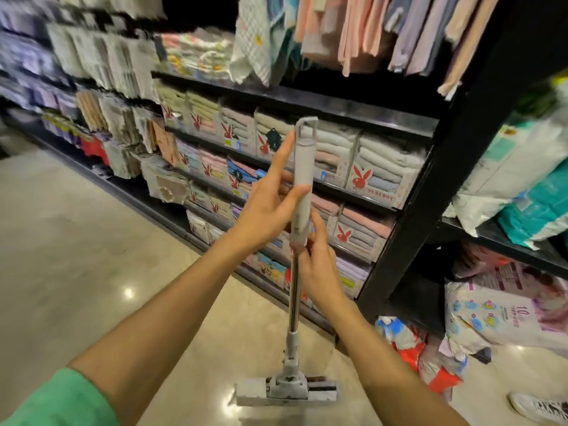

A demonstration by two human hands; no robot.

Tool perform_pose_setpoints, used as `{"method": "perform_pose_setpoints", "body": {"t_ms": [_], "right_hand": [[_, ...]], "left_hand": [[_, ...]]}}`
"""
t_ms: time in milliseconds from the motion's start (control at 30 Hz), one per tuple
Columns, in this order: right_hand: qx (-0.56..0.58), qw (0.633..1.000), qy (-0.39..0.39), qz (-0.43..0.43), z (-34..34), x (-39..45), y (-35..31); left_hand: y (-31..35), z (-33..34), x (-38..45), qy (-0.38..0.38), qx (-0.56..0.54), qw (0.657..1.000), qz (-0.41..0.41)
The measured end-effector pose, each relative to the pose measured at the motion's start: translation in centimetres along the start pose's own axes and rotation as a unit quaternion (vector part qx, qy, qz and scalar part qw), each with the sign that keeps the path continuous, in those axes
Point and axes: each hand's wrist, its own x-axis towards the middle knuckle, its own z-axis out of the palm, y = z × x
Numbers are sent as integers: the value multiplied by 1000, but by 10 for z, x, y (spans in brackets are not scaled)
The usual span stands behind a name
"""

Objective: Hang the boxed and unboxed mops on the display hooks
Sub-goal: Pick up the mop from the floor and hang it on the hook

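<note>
An unboxed mop stands upright in front of me, its white sponge head low over the floor. Its pale grey handle grip ends in a hanging loop at the top. My left hand holds the grip, thumb pressed across its front and index finger stretched up along its side. My right hand grips the metal pole just below the grip. No display hooks for mops can be made out.
Black shelving ahead carries boxed folded towels, with cloths hanging above. Bagged goods lie on the floor at the right. Another person's shoe shows at the bottom right. Open tiled floor stretches to the left.
</note>
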Motion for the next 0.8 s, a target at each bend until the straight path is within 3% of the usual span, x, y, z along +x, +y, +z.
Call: {"method": "perform_pose_setpoints", "body": {"t_ms": [133, 333, 533, 800], "right_hand": [[-4, 995, 4, -103, 25, 30, -70], [33, 983, -19, -181, 83, 78, -150], [103, 966, -61, -229, 169, 111, -208], [176, 924, -158, -300, 286, 142, -269]], "left_hand": [[35, -83, 28, 4, 31, 997, 63], [72, -210, 45, 14, 108, 988, 109], [87, -314, 33, 36, 161, 982, 97], [77, -427, -1, 129, 223, 966, 29]]}}
